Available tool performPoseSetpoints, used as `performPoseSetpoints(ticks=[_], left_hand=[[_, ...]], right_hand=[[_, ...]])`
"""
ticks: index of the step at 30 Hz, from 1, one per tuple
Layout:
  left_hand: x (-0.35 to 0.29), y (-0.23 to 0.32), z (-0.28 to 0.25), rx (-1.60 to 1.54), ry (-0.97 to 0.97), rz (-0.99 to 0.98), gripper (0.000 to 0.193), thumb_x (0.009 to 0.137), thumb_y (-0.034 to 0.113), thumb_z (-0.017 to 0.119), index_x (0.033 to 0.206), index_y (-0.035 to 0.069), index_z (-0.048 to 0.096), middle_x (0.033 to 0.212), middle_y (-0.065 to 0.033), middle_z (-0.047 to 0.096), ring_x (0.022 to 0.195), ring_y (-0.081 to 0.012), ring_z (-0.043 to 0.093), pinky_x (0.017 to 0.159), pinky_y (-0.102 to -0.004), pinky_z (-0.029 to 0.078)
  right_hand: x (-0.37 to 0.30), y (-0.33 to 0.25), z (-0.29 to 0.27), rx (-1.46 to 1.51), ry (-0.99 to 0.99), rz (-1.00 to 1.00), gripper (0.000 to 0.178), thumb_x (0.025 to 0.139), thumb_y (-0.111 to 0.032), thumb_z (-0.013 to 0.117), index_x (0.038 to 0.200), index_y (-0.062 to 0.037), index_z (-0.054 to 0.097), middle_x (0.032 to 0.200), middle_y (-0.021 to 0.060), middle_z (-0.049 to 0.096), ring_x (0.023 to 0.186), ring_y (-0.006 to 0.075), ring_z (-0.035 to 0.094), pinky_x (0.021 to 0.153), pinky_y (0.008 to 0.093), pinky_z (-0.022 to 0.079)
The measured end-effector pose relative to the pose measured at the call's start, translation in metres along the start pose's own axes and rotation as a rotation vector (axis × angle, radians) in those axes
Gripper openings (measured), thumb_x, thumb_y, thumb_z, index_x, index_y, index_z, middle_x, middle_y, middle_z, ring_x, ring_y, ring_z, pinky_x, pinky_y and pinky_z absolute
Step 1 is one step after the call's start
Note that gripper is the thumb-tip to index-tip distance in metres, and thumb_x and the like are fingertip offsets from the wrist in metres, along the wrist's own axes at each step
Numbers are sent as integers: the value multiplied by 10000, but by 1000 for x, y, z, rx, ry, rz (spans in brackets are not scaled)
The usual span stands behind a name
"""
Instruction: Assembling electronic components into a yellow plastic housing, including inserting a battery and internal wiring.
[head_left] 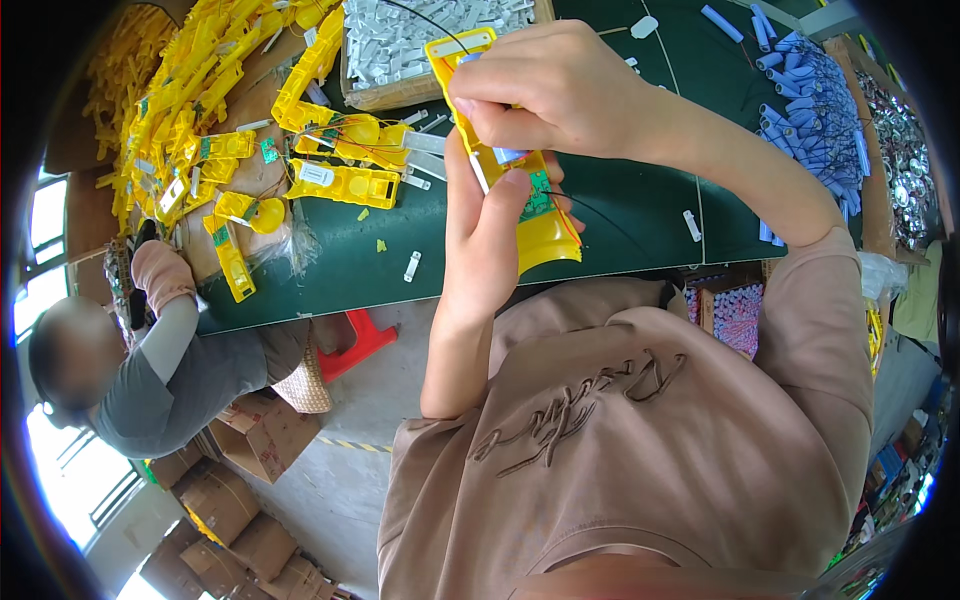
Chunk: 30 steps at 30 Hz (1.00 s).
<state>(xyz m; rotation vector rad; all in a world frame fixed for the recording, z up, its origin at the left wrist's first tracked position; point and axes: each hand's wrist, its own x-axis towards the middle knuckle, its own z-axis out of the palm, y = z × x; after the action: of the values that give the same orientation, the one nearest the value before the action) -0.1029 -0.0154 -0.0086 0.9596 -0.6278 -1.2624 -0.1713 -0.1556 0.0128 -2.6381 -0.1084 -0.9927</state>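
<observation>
My left hand [487, 215] is wrapped round a yellow plastic housing [548, 240], tilted up above the table's near edge. Inside the housing show a green circuit board [537, 197] and thin red and black wires. A blue cylindrical battery cell [510, 156] lies in the housing's upper part, mostly covered by my right hand [560, 95]. The right fingers are bent and closed on the cell; their exact grip is partly hidden. A white strip [478, 170] shows along the housing's side, beside my left thumb.
On the green table [620, 235] stands a box of white plastic parts [420, 40]. Yellow housings [345, 184] are heaped at the left, blue wired cells [800, 110] at the right, beside a tray of shiny metal parts [895, 160]. A co-worker [170, 370] sits at the left.
</observation>
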Motion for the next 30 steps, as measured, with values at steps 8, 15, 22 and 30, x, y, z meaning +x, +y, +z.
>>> performPoseSetpoints(ticks=[8,15,22,30], left_hand=[[-2,4,2,-11,22,-10,402,830,78,358,1203,54,211,907,-128,485,653,-168,554,557,-301,523],[-4,3,2,37,20,21,400,825,67,352,1197,35,207,909,-129,484,650,-163,552,562,-293,518],[-6,4,3,66,34,6,397,828,62,345,1198,38,203,911,-128,482,643,-159,551,568,-289,515],[-9,6,2,-15,35,-52,366,833,74,344,1177,45,223,911,-125,482,648,-170,555,572,-302,522]], right_hand=[[2,3,0,-42,31,-112,98,702,-127,587,691,-62,514,588,51,501,513,204,508,468,294,400],[-4,-5,4,107,8,96,87,755,-126,563,738,-40,556,603,81,533,523,227,527,476,309,412],[-5,-4,8,78,-32,126,78,756,-117,557,739,-41,552,604,85,535,535,235,533,488,316,417],[5,-6,-1,193,-83,146,134,753,-151,537,689,-35,519,562,86,487,505,230,501,472,310,389]])
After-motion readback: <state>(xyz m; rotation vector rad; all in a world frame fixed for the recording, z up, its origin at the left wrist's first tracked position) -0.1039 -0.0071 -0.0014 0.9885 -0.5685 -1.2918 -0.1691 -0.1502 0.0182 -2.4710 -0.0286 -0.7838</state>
